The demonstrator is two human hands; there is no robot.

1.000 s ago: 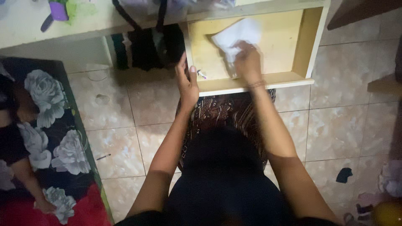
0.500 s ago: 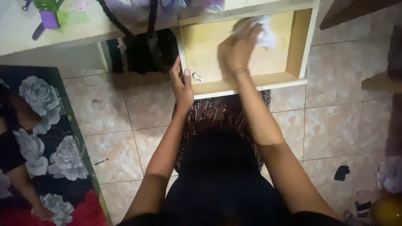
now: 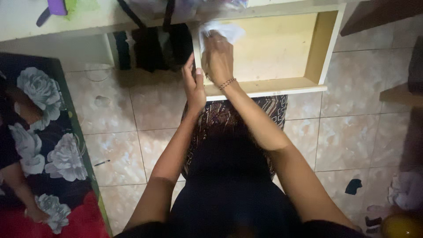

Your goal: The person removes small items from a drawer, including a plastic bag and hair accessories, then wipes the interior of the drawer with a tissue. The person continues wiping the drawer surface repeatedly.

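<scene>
An open pale wooden drawer (image 3: 319, 48) juts out from a light desk (image 3: 88, 22) above my lap. My right hand (image 3: 217, 57) presses a white cloth (image 3: 222, 30) against the drawer's floor at its far left corner; a bead bracelet circles that wrist. My left hand (image 3: 194, 86) grips the drawer's front left corner, fingers flat along its left side wall. The small object seen in the drawer before is hidden behind my right hand.
A dark bag (image 3: 154, 44) hangs under the desk left of the drawer. A purple item (image 3: 55, 8) lies on the desktop. A floral mattress (image 3: 44, 141) with another person's arm (image 3: 17, 189) lies at left. Tiled floor (image 3: 352, 136) spreads right, with small clutter at the lower right.
My right hand has swept the white cloth from the drawer's middle to the right, then across to its far left corner. My left hand has stayed on the drawer's corner.
</scene>
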